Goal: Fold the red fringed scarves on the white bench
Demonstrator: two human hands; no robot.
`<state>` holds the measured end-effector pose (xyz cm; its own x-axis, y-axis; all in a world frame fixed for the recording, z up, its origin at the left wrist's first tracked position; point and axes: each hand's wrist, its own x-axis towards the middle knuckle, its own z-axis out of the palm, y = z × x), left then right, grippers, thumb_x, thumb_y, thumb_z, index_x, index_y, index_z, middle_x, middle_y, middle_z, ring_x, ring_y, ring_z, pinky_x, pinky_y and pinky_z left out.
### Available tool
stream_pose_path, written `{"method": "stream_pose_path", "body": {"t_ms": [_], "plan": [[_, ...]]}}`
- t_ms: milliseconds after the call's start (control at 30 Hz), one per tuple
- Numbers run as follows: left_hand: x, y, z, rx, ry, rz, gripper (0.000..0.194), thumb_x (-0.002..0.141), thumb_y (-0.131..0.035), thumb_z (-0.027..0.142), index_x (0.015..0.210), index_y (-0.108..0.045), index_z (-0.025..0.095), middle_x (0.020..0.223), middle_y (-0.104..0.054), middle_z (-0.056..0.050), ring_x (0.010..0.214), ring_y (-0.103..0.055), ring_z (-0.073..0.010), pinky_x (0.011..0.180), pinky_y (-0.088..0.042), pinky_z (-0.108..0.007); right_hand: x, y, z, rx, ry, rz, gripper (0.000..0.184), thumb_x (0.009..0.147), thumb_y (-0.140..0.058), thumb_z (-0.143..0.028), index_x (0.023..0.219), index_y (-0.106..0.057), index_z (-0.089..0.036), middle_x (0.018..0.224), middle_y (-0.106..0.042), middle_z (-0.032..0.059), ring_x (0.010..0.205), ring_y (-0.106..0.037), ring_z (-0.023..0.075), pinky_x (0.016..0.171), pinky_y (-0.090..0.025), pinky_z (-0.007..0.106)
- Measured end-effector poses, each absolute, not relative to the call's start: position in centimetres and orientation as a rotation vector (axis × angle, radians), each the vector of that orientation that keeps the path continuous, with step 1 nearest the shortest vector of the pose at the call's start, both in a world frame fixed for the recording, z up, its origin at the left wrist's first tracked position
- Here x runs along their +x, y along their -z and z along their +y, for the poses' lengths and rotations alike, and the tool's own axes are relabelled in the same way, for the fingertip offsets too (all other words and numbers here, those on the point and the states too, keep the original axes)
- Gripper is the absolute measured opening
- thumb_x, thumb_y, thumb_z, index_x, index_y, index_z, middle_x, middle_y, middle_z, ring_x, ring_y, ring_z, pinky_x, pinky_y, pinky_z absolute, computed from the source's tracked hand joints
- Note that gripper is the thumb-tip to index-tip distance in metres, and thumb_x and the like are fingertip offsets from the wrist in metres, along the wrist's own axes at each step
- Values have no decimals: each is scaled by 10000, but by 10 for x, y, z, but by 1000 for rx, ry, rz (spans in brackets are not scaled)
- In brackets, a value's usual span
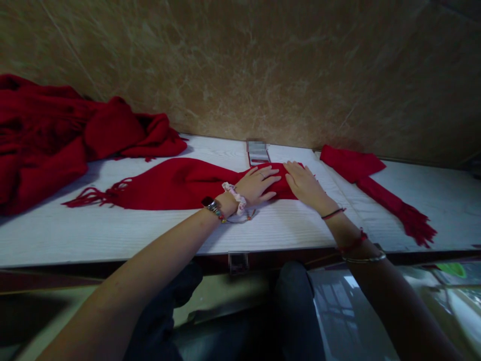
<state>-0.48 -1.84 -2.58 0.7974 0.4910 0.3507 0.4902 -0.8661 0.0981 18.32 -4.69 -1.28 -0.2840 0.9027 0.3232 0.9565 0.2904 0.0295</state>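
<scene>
A red fringed scarf (176, 185) lies stretched along the white table, its tasselled end to the left. My left hand (257, 184) rests flat on the scarf's right part, fingers apart and pointing right. Beside it, my right hand (303, 184) presses flat over the scarf's right end, covering part of it. That end looks folded over, though the hands hide how. Neither hand grips the cloth.
To the left lies a heap of red scarves (112, 130) against the marbled wall (240, 70). A phone (259, 156) sits behind the scarf. Another folded red scarf (353, 163) with tassels lies right on the white table (300, 225). The table's front edge is near my knees.
</scene>
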Motion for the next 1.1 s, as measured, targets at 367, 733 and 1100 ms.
{"method": "stream_pose_path", "body": {"t_ms": [367,733,1100], "plan": [[-7,24,-21,2996,-546,820,546,871,-446,363,1358,-319,151,1411,-330,-126,1297,-290,-234,1031,-288,-418,205,6,-50,-1746,377,-2376,481,906,-227,-257,1329,-388,-95,1390,-390,138,1286,-341,250,1026,-273,514],[-13,23,-17,2946,-506,1072,491,875,-436,315,1344,-338,209,1363,-410,-100,1226,-398,-235,1025,-226,-523,254,-16,-49,-1764,613,-2473,455,876,-285,-220,1290,-432,-99,1363,-423,161,1264,-358,299,981,-252,617],[-122,5,14,2743,-247,1405,601,795,-437,494,1267,-423,122,1271,-482,-145,1147,-472,-273,965,-362,-401,121,-26,-26,-1325,107,-2650,359,840,-410,-191,1155,-562,-109,1199,-586,129,1110,-532,218,948,-417,357]]}}
